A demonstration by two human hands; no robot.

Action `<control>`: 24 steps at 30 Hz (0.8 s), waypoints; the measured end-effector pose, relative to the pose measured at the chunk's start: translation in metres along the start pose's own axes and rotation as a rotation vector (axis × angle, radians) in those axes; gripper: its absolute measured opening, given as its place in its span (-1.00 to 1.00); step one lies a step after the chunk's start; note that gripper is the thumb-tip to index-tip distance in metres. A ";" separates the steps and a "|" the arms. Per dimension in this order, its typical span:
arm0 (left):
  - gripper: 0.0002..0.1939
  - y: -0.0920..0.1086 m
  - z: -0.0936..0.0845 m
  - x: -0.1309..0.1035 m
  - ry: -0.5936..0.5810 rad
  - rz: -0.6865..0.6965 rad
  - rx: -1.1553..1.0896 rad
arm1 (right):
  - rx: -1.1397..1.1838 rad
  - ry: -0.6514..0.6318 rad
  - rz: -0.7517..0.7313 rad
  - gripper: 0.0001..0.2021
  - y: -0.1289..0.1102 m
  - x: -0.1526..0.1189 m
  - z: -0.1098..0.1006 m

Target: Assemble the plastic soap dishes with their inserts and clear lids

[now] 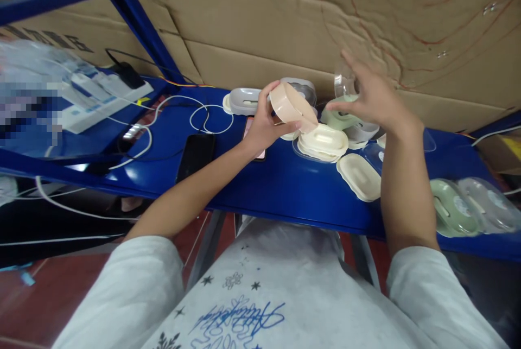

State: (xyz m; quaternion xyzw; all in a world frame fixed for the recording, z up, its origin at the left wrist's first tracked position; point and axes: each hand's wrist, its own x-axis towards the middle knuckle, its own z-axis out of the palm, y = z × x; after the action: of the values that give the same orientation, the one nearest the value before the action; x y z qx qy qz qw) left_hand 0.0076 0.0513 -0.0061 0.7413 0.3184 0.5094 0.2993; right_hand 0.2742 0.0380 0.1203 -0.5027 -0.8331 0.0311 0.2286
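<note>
My left hand (266,121) is closed around a peach-coloured oval plastic container (291,106), tilted above the blue table. Higher up on the right, my right hand (370,91) grips a clear plastic cover (345,82) between thumb and fingers. Beneath the hands lie cream oval pieces in a stack (323,143), and a single cream oval tray (360,177) rests nearer the table's front edge. A pale green oval container (342,117) is partly hidden under my right hand. Grey oval containers (245,101) stand along the back.
A black phone (196,156) and a looped white cable (211,119) lie at left on the blue table (280,191). Green (455,208) and grey (490,205) lidded containers sit at the right edge. A white power strip (103,107) is far left. Cardboard (252,23) walls the back.
</note>
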 end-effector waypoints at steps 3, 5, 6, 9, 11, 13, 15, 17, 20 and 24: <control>0.11 -0.010 0.001 0.000 0.006 0.029 0.081 | -0.039 -0.025 0.022 -0.05 0.012 0.002 0.009; 0.09 -0.013 0.000 0.000 -0.003 0.035 0.091 | 0.032 -0.030 -0.046 -0.24 0.001 0.004 0.017; 0.05 -0.014 -0.002 -0.001 -0.002 0.024 0.076 | 0.089 -0.055 -0.099 -0.34 -0.008 0.004 0.022; -0.13 -0.014 -0.007 0.000 0.001 -0.027 -0.035 | 0.226 -0.183 -0.233 -0.51 -0.033 0.006 0.032; -0.21 -0.013 -0.011 0.002 -0.017 -0.018 -0.092 | 0.247 -0.209 -0.253 -0.53 -0.040 0.008 0.036; -0.21 -0.013 -0.015 0.005 -0.050 0.028 -0.092 | 0.251 -0.184 -0.232 -0.52 -0.038 0.009 0.036; -0.15 -0.016 -0.020 0.009 -0.060 0.063 -0.049 | 0.228 -0.144 -0.190 -0.49 -0.029 0.009 0.032; -0.07 -0.025 -0.028 0.016 -0.006 0.032 -0.007 | 0.152 -0.089 -0.131 -0.51 -0.019 0.008 0.026; -0.04 -0.049 -0.048 0.027 0.139 -0.119 0.002 | -0.037 -0.042 -0.029 -0.61 -0.005 0.006 0.020; -0.11 -0.086 -0.082 0.039 0.207 -0.266 -0.074 | -0.161 -0.079 0.063 -0.65 0.009 0.006 0.019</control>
State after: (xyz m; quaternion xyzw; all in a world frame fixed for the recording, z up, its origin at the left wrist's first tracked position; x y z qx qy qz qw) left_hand -0.0735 0.1447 -0.0258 0.6246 0.4239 0.5503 0.3569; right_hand 0.2712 0.0507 0.1033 -0.5438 -0.8250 -0.0088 0.1533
